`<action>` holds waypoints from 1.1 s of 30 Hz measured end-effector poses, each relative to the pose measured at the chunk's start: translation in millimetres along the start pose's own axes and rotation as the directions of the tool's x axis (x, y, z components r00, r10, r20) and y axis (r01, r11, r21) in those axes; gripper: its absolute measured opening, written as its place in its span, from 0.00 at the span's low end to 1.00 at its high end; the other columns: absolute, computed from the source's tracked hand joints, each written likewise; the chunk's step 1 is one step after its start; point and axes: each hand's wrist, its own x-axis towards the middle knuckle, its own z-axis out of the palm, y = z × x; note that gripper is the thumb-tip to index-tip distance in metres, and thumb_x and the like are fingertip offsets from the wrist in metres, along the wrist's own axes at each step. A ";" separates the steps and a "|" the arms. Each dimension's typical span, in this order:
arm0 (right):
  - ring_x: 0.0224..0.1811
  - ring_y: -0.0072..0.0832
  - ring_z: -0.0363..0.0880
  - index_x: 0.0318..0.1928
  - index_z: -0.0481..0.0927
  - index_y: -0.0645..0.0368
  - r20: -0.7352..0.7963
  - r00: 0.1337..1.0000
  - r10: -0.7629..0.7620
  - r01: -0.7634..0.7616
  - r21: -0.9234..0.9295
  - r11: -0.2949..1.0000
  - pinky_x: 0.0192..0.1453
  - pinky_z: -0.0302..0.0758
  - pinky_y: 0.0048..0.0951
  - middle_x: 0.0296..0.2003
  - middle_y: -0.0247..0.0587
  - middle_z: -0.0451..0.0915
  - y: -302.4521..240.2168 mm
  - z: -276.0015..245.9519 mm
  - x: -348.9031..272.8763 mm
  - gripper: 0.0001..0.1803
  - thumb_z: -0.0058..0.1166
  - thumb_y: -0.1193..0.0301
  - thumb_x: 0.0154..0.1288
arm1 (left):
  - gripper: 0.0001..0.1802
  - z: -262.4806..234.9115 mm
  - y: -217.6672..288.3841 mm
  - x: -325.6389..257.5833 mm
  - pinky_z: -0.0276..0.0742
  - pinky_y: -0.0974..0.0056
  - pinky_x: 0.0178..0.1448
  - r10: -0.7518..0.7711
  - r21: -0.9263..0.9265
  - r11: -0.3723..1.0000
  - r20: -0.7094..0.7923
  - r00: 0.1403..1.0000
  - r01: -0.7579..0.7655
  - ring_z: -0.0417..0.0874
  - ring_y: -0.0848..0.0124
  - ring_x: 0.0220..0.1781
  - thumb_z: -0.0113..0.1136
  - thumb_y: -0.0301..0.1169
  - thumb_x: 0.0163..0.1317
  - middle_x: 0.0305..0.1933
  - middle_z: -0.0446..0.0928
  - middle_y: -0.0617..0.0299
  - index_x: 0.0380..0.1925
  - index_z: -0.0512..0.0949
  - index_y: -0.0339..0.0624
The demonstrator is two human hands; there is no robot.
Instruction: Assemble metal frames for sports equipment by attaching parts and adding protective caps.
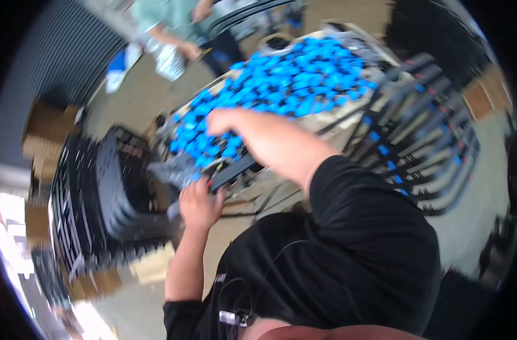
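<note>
A wide heap of small bright blue pieces with dark parts (295, 71) covers the table in front of me. My right hand (221, 121) reaches across to the heap's left part. Its fingers are curled downward among the blue pieces; blur hides what they hold, if anything. Nearer to me, my left hand (199, 204) grips the end of a flat black bar (236, 170), with the thumb on one side and the fingers on the other. A small red spot shows at that end. The bar's other end passes beneath my right forearm.
Stacked black plastic chair shells (119, 187) stand at the left, near cardboard boxes (49, 127). Many curved black tube frames with blue and red bits (423, 136) lean at the right. Clear plastic bags (176, 170) lie by my left hand. Another person (170, 25) stands across the table.
</note>
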 end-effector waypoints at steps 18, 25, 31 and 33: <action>0.30 0.45 0.83 0.28 0.87 0.62 -0.155 0.944 0.291 -0.274 0.122 0.954 0.38 0.77 0.47 0.26 0.51 0.85 -163.4 54.6 -239.5 0.13 0.57 0.64 0.54 | 0.21 -53.5 20.4 -146.6 0.71 0.50 0.44 0.450 -0.155 0.880 -0.027 0.892 -0.449 0.79 0.52 0.39 0.69 0.37 0.54 0.35 0.76 0.54 0.43 0.75 0.38; 0.37 0.49 0.85 0.30 0.88 0.60 -0.188 0.874 0.448 -0.423 0.158 0.892 0.43 0.79 0.47 0.34 0.54 0.86 -188.9 111.1 -288.1 0.13 0.60 0.64 0.53 | 0.20 -72.3 18.1 -189.2 0.71 0.49 0.44 0.569 -0.216 0.790 -0.086 0.818 -0.573 0.79 0.51 0.38 0.69 0.37 0.51 0.34 0.75 0.54 0.42 0.76 0.39; 0.36 0.48 0.85 0.30 0.87 0.59 -0.275 0.842 0.465 -0.406 0.247 0.880 0.43 0.78 0.47 0.33 0.53 0.86 -210.6 116.3 -337.4 0.12 0.60 0.64 0.54 | 0.21 -93.5 13.8 -212.2 0.72 0.46 0.51 0.584 -0.306 0.763 -0.054 0.810 -0.570 0.78 0.46 0.43 0.72 0.33 0.46 0.37 0.77 0.50 0.39 0.77 0.38; 0.35 0.47 0.85 0.31 0.86 0.60 -0.241 0.892 0.383 -0.337 0.210 0.918 0.42 0.78 0.47 0.32 0.52 0.86 -224.9 110.6 -355.1 0.11 0.59 0.64 0.55 | 0.21 -98.2 -2.1 -218.3 0.72 0.47 0.48 0.542 -0.236 0.811 -0.042 0.839 -0.536 0.79 0.46 0.41 0.75 0.30 0.44 0.35 0.77 0.51 0.40 0.77 0.40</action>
